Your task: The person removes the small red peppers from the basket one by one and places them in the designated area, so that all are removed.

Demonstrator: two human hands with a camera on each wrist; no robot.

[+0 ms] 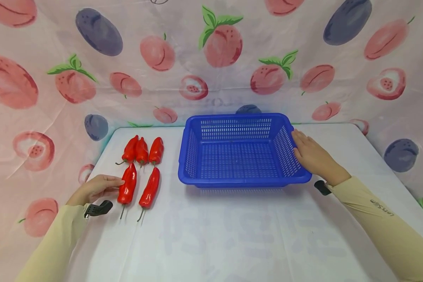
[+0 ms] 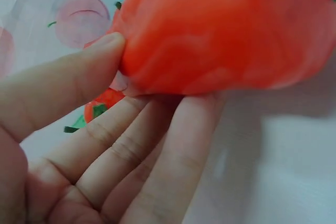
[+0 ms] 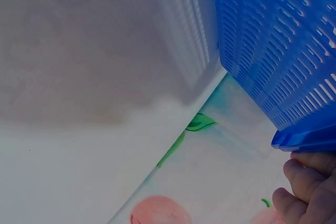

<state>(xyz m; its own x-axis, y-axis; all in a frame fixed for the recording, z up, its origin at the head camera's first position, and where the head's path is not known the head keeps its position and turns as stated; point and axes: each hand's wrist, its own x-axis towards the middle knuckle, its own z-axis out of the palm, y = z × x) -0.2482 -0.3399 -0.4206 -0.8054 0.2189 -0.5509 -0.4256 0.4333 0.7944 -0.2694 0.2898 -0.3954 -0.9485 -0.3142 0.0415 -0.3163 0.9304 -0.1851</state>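
Observation:
My left hand pinches a long red pepper at the left of the table, thumb on one side and fingers on the other. Up close in the left wrist view, the thumb touches the glossy pepper and the fingers reach beneath it. Just right of it lies another red pepper, stem toward me. My right hand rests on the right rim of a blue plastic basket, fingers fairly straight. Nothing lies inside the basket.
Behind the held pepper lie three more red peppers, the rightmost slightly apart. A white cloth covers the table. A fruit-printed curtain hangs behind and at the sides. Each wrist wears a black device, such as the left one.

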